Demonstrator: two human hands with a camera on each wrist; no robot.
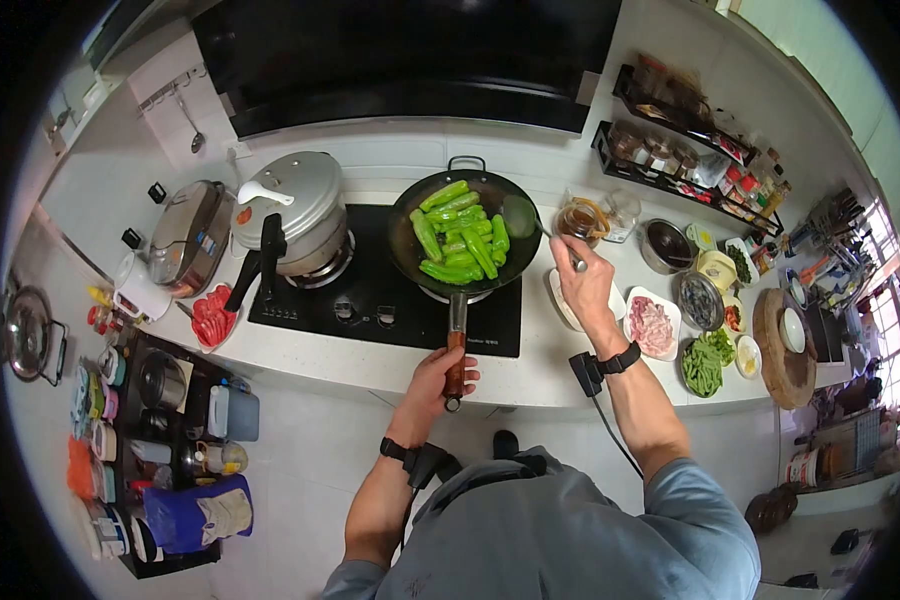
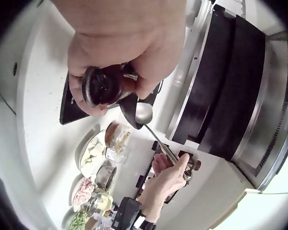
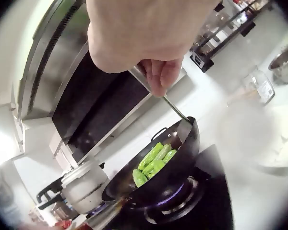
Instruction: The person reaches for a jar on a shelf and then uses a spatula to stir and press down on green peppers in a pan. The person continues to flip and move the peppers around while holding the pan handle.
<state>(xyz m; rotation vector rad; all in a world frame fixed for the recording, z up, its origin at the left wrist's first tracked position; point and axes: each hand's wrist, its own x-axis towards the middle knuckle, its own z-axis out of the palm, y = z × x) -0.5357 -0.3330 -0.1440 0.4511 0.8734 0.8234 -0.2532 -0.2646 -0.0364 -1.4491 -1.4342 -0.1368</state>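
Observation:
A black wok [image 1: 404,240] sits on the right burner of the stove, with several long green peppers [image 1: 478,250] lying in it. My left hand [image 1: 436,382] grips the wok's wooden handle [image 1: 456,375], its fingers wrapped around it. In my right hand [image 1: 588,290] is the handle of a metal ladle [image 2: 144,113]. The ladle's bowl is inside the wok's right side, beside the peppers. From the right wrist view, fingers curl round the ladle's shaft [image 3: 175,109], and a blue flame [image 3: 173,195] burns under the wok.
A pressure cooker [image 1: 292,225] stands on the left burner, its black handle pointing forward. Sliced red food fills a plate [image 1: 232,338] at left. To the right are a plate of sliced meat [image 1: 651,326], green vegetables [image 1: 703,370], several bowls and a chopping block [image 1: 775,375]. Spice racks [image 1: 660,165] hang behind.

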